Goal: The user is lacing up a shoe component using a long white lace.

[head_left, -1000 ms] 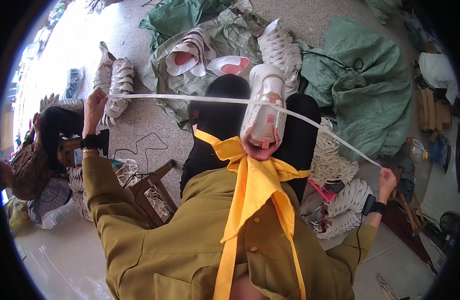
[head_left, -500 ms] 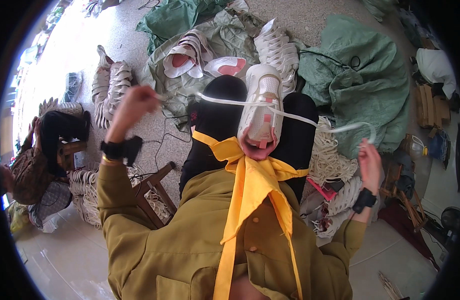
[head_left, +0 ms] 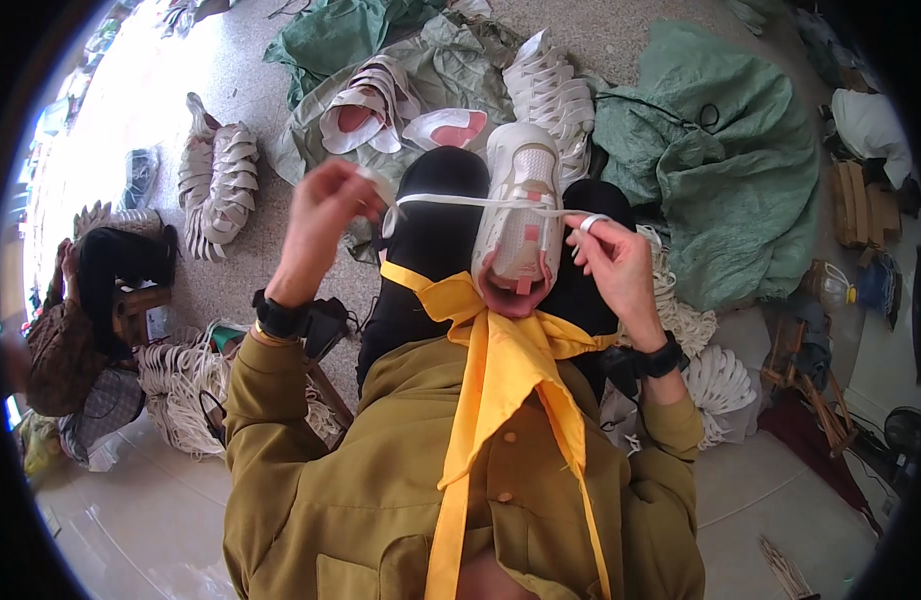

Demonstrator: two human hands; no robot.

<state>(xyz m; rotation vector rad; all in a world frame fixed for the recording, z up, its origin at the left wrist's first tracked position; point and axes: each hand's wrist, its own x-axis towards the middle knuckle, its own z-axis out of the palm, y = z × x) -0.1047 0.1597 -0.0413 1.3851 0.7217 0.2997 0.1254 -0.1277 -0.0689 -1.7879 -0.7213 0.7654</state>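
Note:
A white shoe upper [head_left: 522, 215] with pink lining stands between my knees, its toe pointing away and its opening toward me. One white shoelace [head_left: 443, 199] runs across it, stretched nearly level to both sides. Left of the shoe, my left hand [head_left: 326, 225] pinches the lace's left part; a loose bit hangs by the fingers, which are somewhat blurred. Close by the shoe's right side, my right hand [head_left: 621, 265] grips the lace between thumb and forefinger, with a white band of it over the forefinger. The other right fingers are curled.
White shoe uppers lie stacked in front [head_left: 549, 95], at the far left [head_left: 221, 185] and on grey-green cloth [head_left: 311, 140]. A large green sack [head_left: 721, 170] stands at right. Bundled laces [head_left: 186, 390] lie at left. Another person's dark-clad leg [head_left: 131, 255] shows at the left edge.
My right hand has come in from the far right to the shoe's side. My left hand has moved right, toward my knee. The lace's right part no longer stretches out wide.

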